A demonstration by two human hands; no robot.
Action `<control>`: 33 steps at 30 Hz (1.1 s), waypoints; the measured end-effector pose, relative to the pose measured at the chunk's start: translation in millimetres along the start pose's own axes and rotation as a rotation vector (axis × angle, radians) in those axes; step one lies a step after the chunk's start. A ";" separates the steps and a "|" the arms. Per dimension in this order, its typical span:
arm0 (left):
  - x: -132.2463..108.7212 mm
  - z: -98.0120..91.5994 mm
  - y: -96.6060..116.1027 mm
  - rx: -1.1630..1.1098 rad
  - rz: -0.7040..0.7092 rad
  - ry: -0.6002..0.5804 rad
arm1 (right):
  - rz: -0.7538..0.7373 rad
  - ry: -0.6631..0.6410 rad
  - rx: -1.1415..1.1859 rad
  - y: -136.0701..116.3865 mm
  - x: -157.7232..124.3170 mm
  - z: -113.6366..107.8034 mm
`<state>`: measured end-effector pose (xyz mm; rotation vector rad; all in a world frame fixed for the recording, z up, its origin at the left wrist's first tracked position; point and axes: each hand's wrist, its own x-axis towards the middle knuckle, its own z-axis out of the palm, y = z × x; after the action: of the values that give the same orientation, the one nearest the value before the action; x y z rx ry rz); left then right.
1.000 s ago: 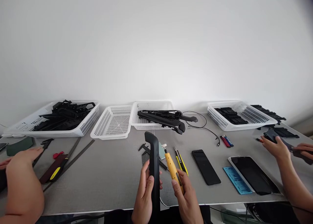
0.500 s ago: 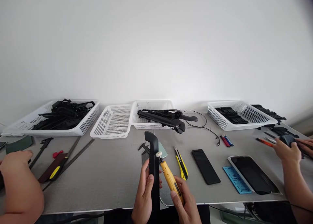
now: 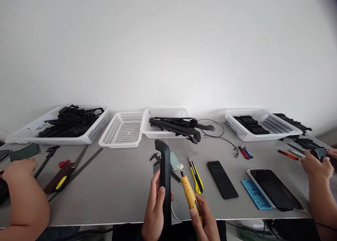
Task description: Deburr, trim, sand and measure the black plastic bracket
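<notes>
My left hand (image 3: 155,209) is wrapped round a long black plastic part (image 3: 165,174), held upright with its bent end at the top. In my right hand (image 3: 204,218) is a yellow rotary tool (image 3: 190,193), fingers closed about its body. A small white polishing wheel (image 3: 180,167) sits on its tip, apart from the black part and to its right. Behind the two lie a dark caliper (image 3: 175,175) and a pale green card (image 3: 174,160). A yellow utility knife (image 3: 196,176) rests just right of the tool.
White baskets (image 3: 119,141) line the wall, several holding black parts (image 3: 176,126). A phone (image 3: 222,179), a tablet-like device (image 3: 275,188) and a blue plate (image 3: 256,194) lie rightward. Files (image 3: 86,165) are at left. Other people's arms (image 3: 28,199) reach in at both sides.
My right hand has drawn the rotary tool to the right and slightly down, so its wheel has come away from the black part. My left hand holds nearly still.
</notes>
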<state>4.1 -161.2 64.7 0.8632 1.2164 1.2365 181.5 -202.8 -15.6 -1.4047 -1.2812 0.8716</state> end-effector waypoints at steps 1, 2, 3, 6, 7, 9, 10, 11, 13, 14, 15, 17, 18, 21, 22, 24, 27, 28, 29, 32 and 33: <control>0.7 -0.2 0.2 -0.004 -0.002 0.000 | 0.014 0.003 0.007 -1.5 -0.6 -0.3; 1.4 -0.4 0.2 -0.008 -0.003 0.001 | 0.027 -0.001 0.014 -3.6 -0.8 -0.1; 2.2 -0.6 -0.1 -0.009 -0.001 0.003 | 0.036 -0.010 0.022 -6.2 -0.8 0.6; 4.0 -1.2 -2.2 0.009 0.022 0.027 | 0.030 -0.049 0.036 -13.8 0.4 4.0; 4.3 -1.2 -3.2 0.018 0.032 0.040 | 0.028 -0.055 0.036 -15.8 1.0 5.2; 4.1 -1.3 -5.2 0.033 0.046 0.058 | 0.019 -0.062 0.035 -18.4 2.1 7.4; 3.7 -1.4 -6.2 0.035 0.049 0.063 | 0.015 -0.066 0.036 -19.1 2.6 8.4; 3.3 -1.5 -7.1 0.035 0.050 0.066 | 0.013 -0.069 0.036 -19.6 2.9 9.3; 2.3 -1.8 -8.4 0.033 0.050 0.070 | 0.010 -0.075 0.035 -20.1 3.3 10.9; 1.9 -2.0 -8.8 0.034 0.049 0.071 | 0.009 -0.077 0.033 -20.3 3.2 11.5; 1.5 -2.2 -9.1 0.037 0.048 0.072 | 0.008 -0.077 0.031 -20.3 3.0 12.0; 1.1 -2.7 -9.4 0.051 0.048 0.072 | 0.006 -0.074 0.026 -20.5 2.4 12.6; 1.0 -2.9 -9.4 0.060 0.050 0.072 | 0.007 -0.072 0.022 -20.7 2.2 12.7; 1.1 -3.1 -9.0 0.079 0.046 0.058 | 0.000 -0.067 0.003 -22.6 3.5 12.3; 1.1 -3.0 -8.7 0.080 0.040 0.047 | -0.007 -0.063 -0.002 -24.0 4.8 12.3; 1.1 -2.4 -7.7 0.074 0.025 0.023 | -0.018 -0.051 -0.004 -27.2 8.3 12.5; 1.2 -1.7 -6.5 0.048 -0.005 0.001 | -0.014 -0.028 0.000 -29.7 11.9 13.4; 1.5 -1.9 -6.5 0.040 -0.011 0.002 | -0.012 -0.026 0.000 -28.9 11.6 13.7; 1.9 -2.4 -6.8 0.036 -0.012 0.007 | -0.010 -0.030 -0.001 -27.2 10.5 13.9; 3.4 -4.9 -9.3 0.050 0.011 0.033 | -0.007 -0.063 -0.007 -19.6 3.8 13.8; 3.7 -5.6 -10.4 0.059 0.019 0.040 | -0.005 -0.071 -0.008 -17.7 2.0 13.5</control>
<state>0.5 -160.1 52.9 0.8989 1.2850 1.2435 164.5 -199.3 -1.5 -1.3870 -1.3428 0.9203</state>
